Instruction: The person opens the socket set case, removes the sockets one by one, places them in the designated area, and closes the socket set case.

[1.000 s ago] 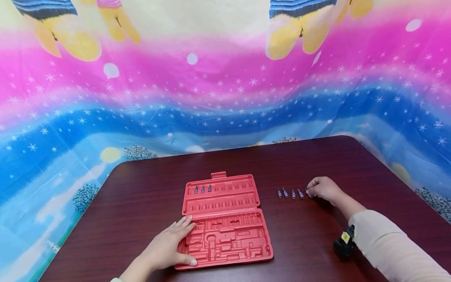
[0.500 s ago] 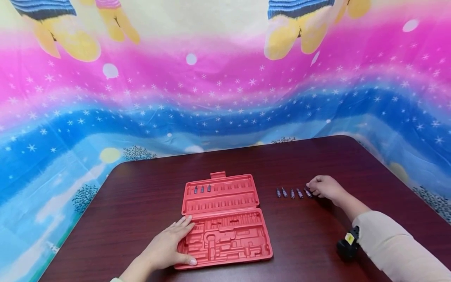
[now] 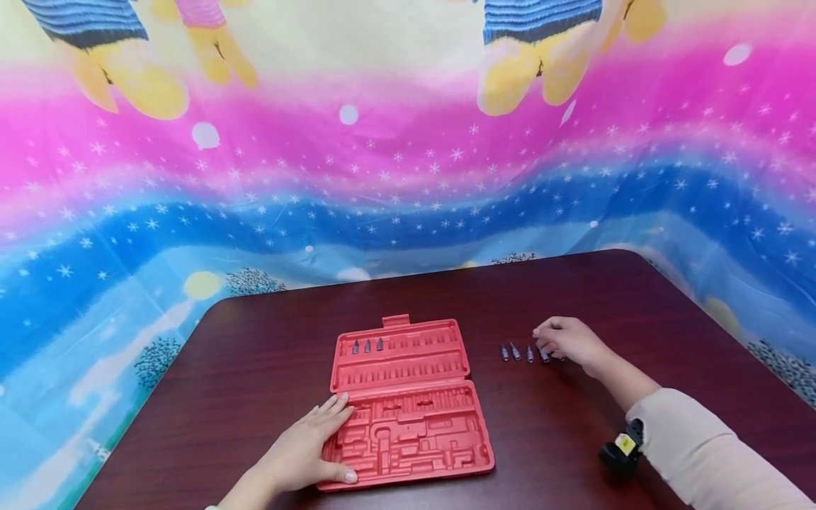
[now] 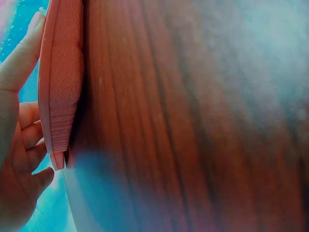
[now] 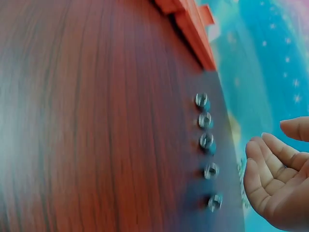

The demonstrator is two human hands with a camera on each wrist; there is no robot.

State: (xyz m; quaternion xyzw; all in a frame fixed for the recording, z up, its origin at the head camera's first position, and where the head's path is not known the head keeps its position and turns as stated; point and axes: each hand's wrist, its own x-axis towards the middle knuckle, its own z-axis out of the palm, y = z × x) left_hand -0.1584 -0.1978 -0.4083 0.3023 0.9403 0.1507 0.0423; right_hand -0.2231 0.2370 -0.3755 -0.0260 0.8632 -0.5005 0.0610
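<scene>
An opened red plastic tool case (image 3: 440, 425) lies on the dark wood table. My left hand (image 3: 307, 443) rests along its lower left side, fingers straight on the edge and thumb across the front corner. In the left wrist view, that hand (image 4: 19, 145) stands against the case's side wall (image 4: 65, 72). Right of the case, several metal socket bits (image 3: 530, 353) lie in a row, their round hollow ends facing the right wrist camera. My right hand (image 3: 570, 343) hovers over the row's right end. Its fingers (image 5: 265, 166) are loosely bent, thumb apart, holding nothing.
Three dark bits (image 3: 367, 346) sit in upper slots of the case's lid. A black wrist camera (image 3: 621, 450) hangs under the right sleeve. Behind the table (image 3: 255, 340) hangs a colourful printed cloth (image 3: 408, 177).
My right hand first touched the rightmost socket bit, then drew off it and moved left over the neighbouring one. The left hand and the case have stayed in place.
</scene>
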